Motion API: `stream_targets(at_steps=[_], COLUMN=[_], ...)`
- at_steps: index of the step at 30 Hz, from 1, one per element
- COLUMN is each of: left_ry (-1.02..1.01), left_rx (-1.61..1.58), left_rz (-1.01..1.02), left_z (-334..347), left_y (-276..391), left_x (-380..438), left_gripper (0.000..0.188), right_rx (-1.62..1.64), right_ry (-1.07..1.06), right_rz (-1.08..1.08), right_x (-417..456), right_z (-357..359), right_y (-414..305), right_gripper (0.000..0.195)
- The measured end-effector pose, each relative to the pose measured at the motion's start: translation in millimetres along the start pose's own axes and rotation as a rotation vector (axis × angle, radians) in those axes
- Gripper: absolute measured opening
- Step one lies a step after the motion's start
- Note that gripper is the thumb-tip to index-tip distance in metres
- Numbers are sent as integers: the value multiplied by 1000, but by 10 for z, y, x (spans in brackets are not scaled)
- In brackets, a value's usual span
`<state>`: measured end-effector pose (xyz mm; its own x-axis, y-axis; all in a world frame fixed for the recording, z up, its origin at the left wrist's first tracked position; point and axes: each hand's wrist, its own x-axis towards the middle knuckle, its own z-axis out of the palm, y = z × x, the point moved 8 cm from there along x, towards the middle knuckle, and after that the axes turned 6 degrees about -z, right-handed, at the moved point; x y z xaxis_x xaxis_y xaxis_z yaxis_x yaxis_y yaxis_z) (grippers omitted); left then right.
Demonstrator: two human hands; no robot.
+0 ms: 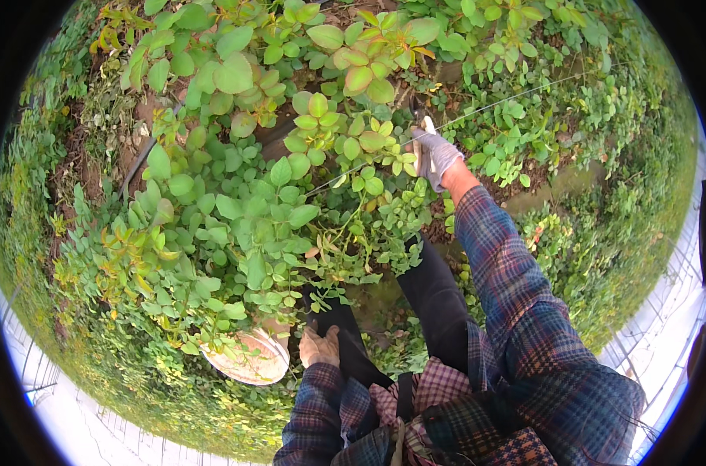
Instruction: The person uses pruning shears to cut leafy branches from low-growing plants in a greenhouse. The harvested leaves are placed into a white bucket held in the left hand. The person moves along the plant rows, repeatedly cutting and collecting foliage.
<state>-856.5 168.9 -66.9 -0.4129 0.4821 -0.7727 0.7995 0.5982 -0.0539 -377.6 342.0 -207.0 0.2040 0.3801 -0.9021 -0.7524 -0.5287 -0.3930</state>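
My right hand [437,157], in a grey work glove, reaches forward among leafy rose bushes [260,204]. It grips what look like pruning shears [427,124] with pale handles; their dark blade end is partly lost against the shaded soil and leaves. A thin wire [504,102] runs past this hand. My left hand [319,346], in a tan glove, is low against my left trouser leg [344,332]. Its fingers are bent and partly out of sight, so whether they hold anything is unclear. Just left of it is a round whitish container [251,358], partly covered by leaves.
Dense foliage surrounds my legs on both sides. Brown soil [146,113] shows between plants at the upper left, beside a dark narrow strip [138,166]. Toward the right lies a flat, mossy-looking patch [554,189]. Pale sheeting with thin bars [656,332] borders the view.
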Motion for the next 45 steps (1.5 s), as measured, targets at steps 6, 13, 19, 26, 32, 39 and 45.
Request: stream_targets(at_steps=[6, 13, 19, 26, 32, 39, 45], left_ry=[23, 43, -44, 2, 5, -28, -37], left_rx=[208, 153, -160, 212, 185, -52, 81], left_rz=[2, 53, -59, -10, -28, -53, -65], left_z=[-99, -14, 301, 35, 13, 251, 122], left_y=[143, -3, -605, -106, -79, -519, -232], left_x=[-105, -24, 314, 81, 73, 245, 147], left_gripper=[60, 51, 63, 62, 61, 58, 60], right_rx=[246, 167, -33, -333, -914, 121, 204], right_ry=[-108, 25, 42, 42, 81, -111, -108], right_rz=[5, -110, -40, -95, -250, -47, -31], right_x=[242, 426, 299, 408, 193, -68, 251], right_z=[184, 126, 71, -112, -131, 12, 86], right_y=[-83, -61, -137, -194, -57, 106, -171], right_gripper=[33, 31, 22, 24, 35, 51, 30])
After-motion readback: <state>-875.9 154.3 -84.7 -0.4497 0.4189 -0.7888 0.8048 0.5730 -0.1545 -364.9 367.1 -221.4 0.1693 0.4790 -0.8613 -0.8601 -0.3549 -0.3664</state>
